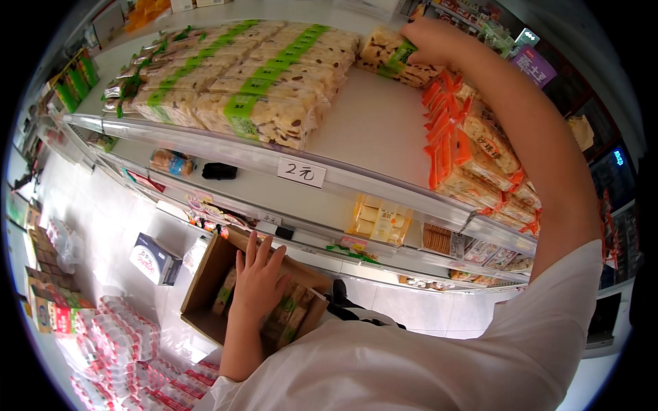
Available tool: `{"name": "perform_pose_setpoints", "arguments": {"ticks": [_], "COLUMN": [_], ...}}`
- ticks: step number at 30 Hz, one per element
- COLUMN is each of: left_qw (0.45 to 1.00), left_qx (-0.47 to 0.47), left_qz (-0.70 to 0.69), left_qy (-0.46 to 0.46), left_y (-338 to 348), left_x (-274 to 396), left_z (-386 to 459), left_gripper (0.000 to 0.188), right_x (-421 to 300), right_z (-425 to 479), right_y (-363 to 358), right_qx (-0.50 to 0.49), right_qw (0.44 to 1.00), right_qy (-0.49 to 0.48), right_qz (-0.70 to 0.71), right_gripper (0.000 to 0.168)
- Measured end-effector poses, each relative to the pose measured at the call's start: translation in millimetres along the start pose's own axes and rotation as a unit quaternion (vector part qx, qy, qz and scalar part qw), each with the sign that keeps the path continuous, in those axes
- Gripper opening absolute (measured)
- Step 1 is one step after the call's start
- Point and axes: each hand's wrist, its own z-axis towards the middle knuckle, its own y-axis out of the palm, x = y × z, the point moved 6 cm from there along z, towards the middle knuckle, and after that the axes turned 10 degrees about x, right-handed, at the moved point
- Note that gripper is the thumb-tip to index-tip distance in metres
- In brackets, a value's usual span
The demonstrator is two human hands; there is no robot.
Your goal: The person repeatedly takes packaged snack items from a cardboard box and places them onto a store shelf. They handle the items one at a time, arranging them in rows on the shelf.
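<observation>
At the back right of the top shelf (pixel 370 123), my right hand (pixel 429 43) grips a clear-wrapped puffed snack bar pack with a green band (pixel 393 56). Matching green-banded packs (pixel 277 87) lie in tight rows on the shelf's left part. Orange-ended snack packs (pixel 473 149) are stacked just in front of my right forearm. Lower down, my left hand (pixel 259 280) reaches over an open cardboard box (pixel 200 285), fingers spread near its far wall. More green-banded packs (pixel 293 308) lie inside the box. Whether the left fingers touch the box's edge I cannot tell.
A clear shelf-edge strip holds a handwritten price card (pixel 301 173). Lower shelves carry a yellow-wrapped cake pack (pixel 381 218) and a bread bag (pixel 172 162). On the floor are a dark-and-white carton (pixel 154 259) and shrink-wrapped bottle packs (pixel 121 334).
</observation>
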Motion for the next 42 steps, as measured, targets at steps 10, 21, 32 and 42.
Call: {"name": "perform_pose_setpoints", "arguments": {"ticks": [10,21,32,42], "left_qw": [1.000,0.999,0.967,0.957], "left_qx": [-0.007,0.003,0.101,-0.117], "left_qz": [0.005,-0.027,-0.230,0.131], "left_qy": [-0.001,0.020,-0.049,-0.231], "left_y": [1.0,-4.5,-26.2,58.3], "left_x": [0.2,-0.6,-28.4,-87.2], "left_z": [0.6,1.3,4.5,-30.4], "left_gripper": [0.060,0.059,0.011,0.053], "right_x": [-6.7,-90.9,-341.8,-415.3], "right_z": [-6.7,-111.7,-249.7,-271.4], "right_y": [7.9,-156.7,-72.1,15.0], "right_qx": [-0.106,0.146,-0.026,0.028], "right_qw": [0.977,0.958,0.736,0.701], "right_qy": [0.005,-0.163,-0.289,-0.138], "right_qz": [0.184,0.183,0.612,0.699], "right_gripper": [0.037,0.036,0.022,0.006]}}
